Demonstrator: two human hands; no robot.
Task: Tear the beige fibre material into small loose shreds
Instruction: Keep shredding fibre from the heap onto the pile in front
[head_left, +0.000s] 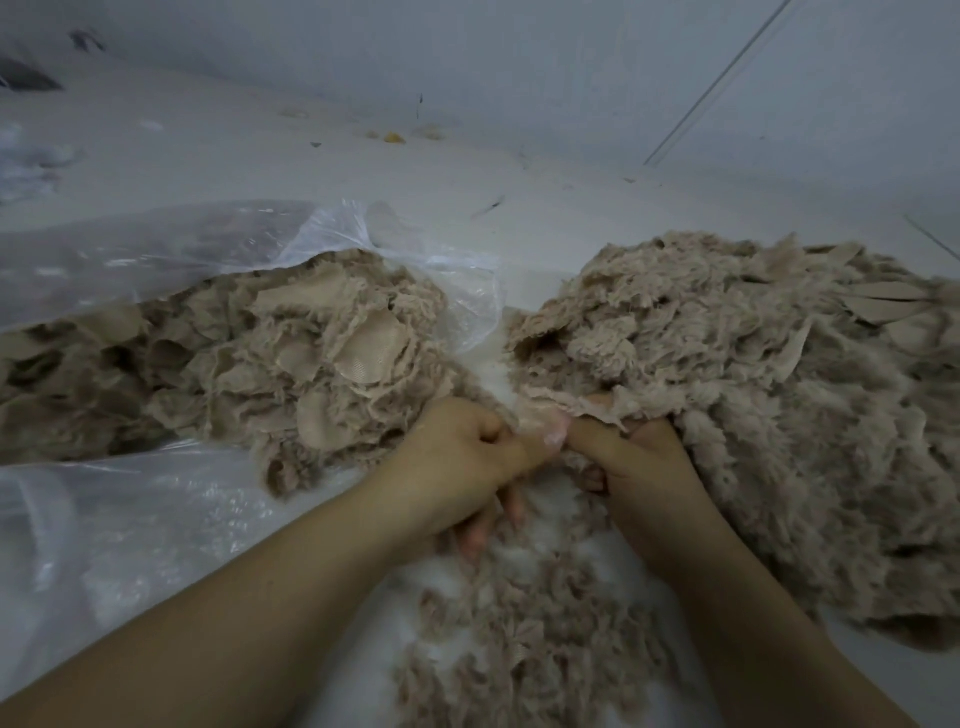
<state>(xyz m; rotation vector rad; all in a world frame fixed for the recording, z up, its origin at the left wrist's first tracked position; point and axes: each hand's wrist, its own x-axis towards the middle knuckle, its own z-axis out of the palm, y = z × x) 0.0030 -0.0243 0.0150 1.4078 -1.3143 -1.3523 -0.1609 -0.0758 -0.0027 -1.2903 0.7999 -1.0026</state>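
Between a bagged heap and a loose heap, the left hand (470, 457) and right hand (631, 462) pinch one beige fibre piece (558, 415); close grips and short opposing pulls should yield small shreds.

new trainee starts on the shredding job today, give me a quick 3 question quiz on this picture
1. True or false: both hands grip the same piece of beige fibre.
2. Which pile lies on the clear plastic bag? A) left pile B) right pile
3. What lies in front of the hands, nearest the camera?

Key
1. True: left hand and right hand pinch one piece between them.
2. A: left pile; right pile sits beside the bag.
3. Loose shreds.
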